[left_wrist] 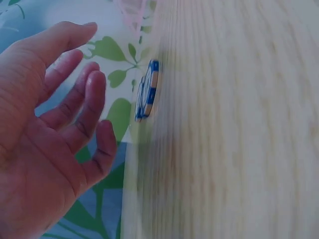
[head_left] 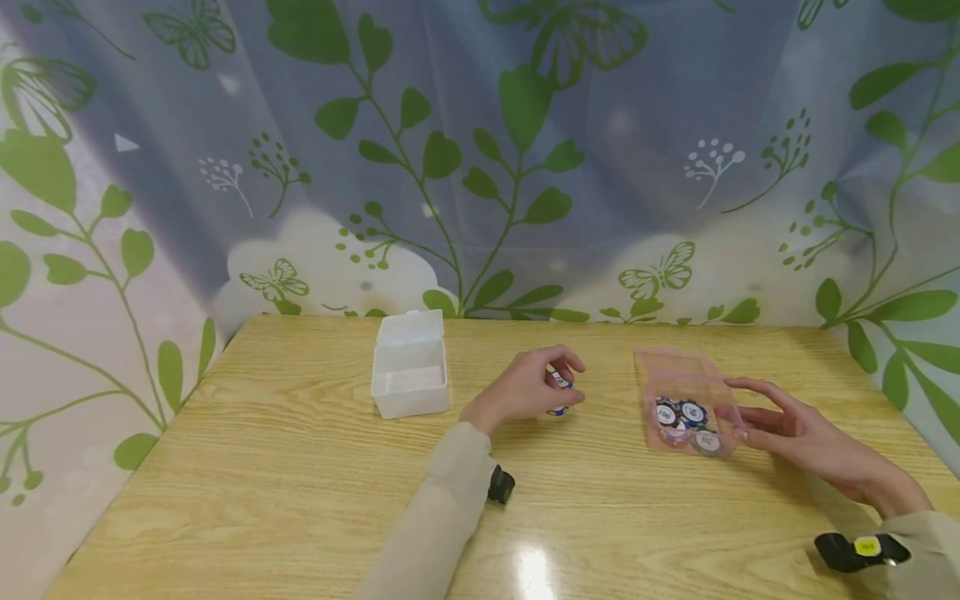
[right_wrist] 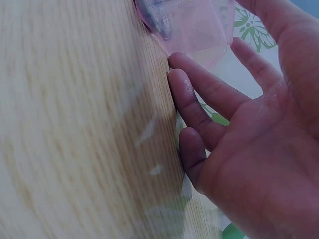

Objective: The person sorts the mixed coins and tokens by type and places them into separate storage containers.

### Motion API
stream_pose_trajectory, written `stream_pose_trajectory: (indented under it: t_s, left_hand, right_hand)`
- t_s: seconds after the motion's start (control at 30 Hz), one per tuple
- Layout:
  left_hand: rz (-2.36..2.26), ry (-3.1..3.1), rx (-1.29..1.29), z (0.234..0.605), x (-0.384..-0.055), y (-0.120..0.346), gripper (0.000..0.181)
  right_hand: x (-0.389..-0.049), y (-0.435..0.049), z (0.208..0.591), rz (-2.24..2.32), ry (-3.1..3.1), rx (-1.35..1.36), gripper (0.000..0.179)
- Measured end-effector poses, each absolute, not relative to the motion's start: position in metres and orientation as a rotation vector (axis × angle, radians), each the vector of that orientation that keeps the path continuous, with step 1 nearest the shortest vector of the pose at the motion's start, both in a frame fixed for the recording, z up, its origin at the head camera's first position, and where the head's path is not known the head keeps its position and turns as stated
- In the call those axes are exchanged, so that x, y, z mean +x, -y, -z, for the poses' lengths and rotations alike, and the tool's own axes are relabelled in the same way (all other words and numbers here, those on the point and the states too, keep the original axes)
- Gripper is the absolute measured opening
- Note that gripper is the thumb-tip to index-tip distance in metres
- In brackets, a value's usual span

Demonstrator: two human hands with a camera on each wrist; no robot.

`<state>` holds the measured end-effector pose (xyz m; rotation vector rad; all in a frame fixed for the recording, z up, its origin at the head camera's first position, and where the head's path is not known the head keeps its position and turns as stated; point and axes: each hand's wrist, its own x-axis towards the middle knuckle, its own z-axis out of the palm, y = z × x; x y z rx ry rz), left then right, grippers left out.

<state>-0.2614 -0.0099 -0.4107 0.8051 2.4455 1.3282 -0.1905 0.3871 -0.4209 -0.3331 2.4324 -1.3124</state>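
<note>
Two blue-and-white poker chips (left_wrist: 148,89) lie on the wooden table. In the head view my left hand (head_left: 528,383) hovers over these chips, its fingers loosely bent and partly covering them. The left wrist view shows a gap between the hand (left_wrist: 60,119) and the chips. On the right is a see-through pink box (head_left: 678,375) with its lid raised, several poker chips (head_left: 692,412) in it. My right hand (head_left: 806,442) touches the box's right side with thumb and fingertips. In the right wrist view its fingers (right_wrist: 214,89) reach to the pink wall, loosely extended.
A white box (head_left: 408,400) with its lid up stands left of the left hand, towards the back of the table (head_left: 285,467). A leaf-and-butterfly patterned curtain (head_left: 480,167) hangs behind the table. Black straps (head_left: 862,550) sit on both wrists.
</note>
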Motion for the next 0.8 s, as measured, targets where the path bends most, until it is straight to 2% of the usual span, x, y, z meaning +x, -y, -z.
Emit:
stream_pose_trajectory:
  t_s: [0.47, 0.8]
  left_hand:
    - [-1.042, -2.625, 0.571, 0.407, -0.257, 0.024, 0.036]
    - [-0.78, -2.734, 0.494, 0.405, -0.255, 0.023, 0.034]
  right_hand:
    - [-0.19, -0.388, 0.423, 1.314, -2.432, -0.317, 0.068]
    - [-0.191, -0.389, 0.422, 1.326, -2.425, -0.353, 0.068]
